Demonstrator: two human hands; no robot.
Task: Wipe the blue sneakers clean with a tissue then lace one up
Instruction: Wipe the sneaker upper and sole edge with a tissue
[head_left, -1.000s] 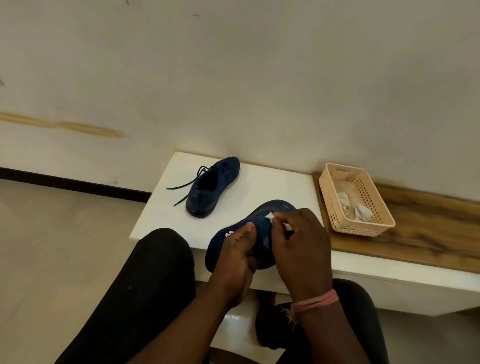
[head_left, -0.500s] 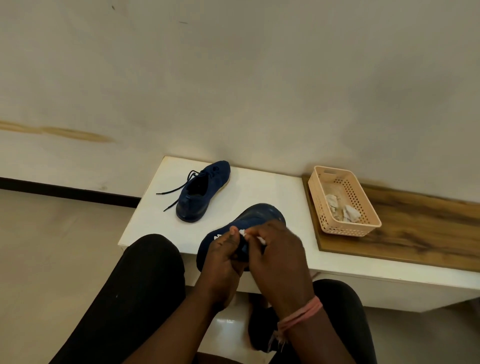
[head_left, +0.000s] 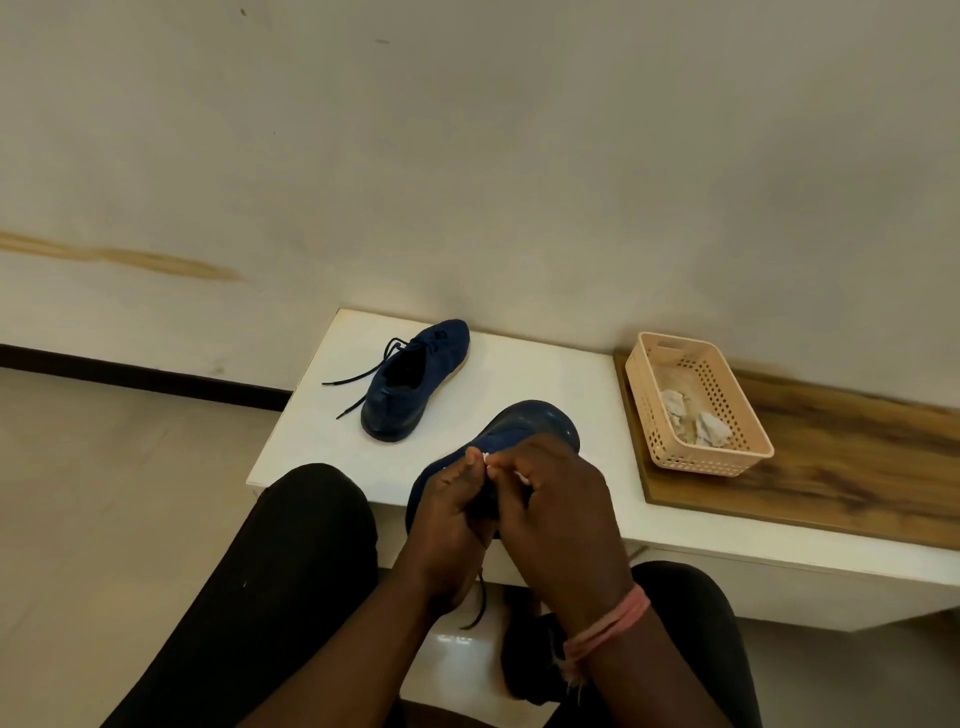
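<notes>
Head view, your near sneaker (head_left: 540, 423) tilted at the white table's (head_left: 519, 374) front edge, your left hand (head_left: 449, 514) gripping its side, your right hand (head_left: 558, 506) pinching a bit of tissue (head_left: 487, 458) against it, second sneaker (head_left: 415, 379) lying behind, laces loose, basket (head_left: 696, 405) well to the right.

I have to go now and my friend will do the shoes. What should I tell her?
Left hand holds the near sneaker at the bench edge. Right hand presses a white tissue on it, mostly hidden under the fingers.
The other sneaker sits farther back on the bench, laces loose.
The basket holds crumpled tissues.
Wiping is under way; how clean either shoe is cannot be judged.
Left: finish wiping, then lace one.
</notes>
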